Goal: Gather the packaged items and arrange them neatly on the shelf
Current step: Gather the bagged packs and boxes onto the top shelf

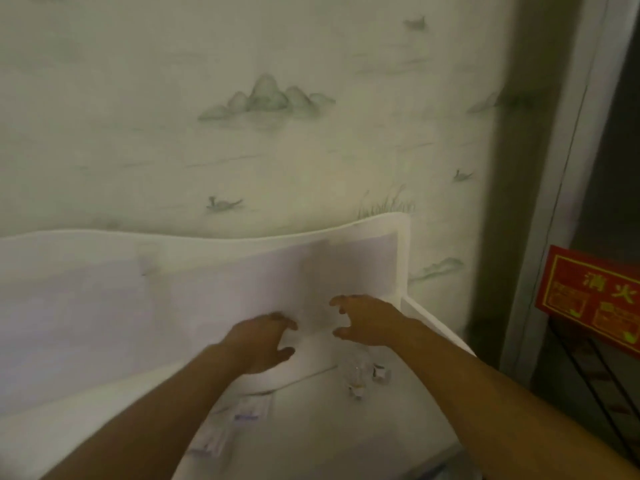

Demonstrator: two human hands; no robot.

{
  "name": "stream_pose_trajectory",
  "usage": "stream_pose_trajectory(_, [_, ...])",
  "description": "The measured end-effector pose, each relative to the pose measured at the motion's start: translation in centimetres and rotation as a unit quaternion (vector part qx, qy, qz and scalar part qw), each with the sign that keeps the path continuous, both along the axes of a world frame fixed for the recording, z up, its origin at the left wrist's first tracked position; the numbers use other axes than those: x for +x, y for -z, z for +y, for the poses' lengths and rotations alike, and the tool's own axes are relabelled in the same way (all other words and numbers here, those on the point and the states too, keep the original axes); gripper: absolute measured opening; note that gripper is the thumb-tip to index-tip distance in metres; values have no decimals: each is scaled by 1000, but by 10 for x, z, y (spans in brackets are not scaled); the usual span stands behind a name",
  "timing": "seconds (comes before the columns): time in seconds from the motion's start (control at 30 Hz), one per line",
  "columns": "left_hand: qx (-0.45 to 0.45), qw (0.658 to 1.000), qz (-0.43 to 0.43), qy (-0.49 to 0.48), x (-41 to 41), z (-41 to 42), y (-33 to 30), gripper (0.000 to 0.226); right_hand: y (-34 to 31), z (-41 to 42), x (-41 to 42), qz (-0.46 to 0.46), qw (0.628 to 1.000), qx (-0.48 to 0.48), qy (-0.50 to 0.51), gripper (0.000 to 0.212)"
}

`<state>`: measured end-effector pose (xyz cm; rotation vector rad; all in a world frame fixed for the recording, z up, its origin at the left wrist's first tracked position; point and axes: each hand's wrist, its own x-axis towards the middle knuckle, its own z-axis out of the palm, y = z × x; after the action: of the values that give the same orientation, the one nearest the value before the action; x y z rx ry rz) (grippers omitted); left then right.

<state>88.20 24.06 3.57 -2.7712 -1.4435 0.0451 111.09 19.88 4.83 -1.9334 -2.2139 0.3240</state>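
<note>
Against the shelf's back panel both hands, left point(266, 337) and right point(363, 323), hover half-spread and empty, while flat packets point(242, 410) and small wrapped items point(363, 375) lie below, easily swept off the white shelf point(346, 438) by forearms

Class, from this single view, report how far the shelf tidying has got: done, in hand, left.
Done: nothing visibly arranged. In hand: the left hand and right hand reach over the white shelf, fingers spread, holding nothing. Left: flat packets and small clear packets lie scattered; blur hides details.
</note>
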Motion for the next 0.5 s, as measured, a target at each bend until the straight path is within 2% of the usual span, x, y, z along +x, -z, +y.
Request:
stream_pose_trajectory(0.23, [59, 992, 39, -101, -153, -49, -67, 45, -41, 23, -140, -12, 988, 55, -145, 59])
stream_pose_trajectory(0.5, [94, 976, 92, -171, -315, -133, -93, 48, -68, -16, -304, -14, 967, 92, -237, 51])
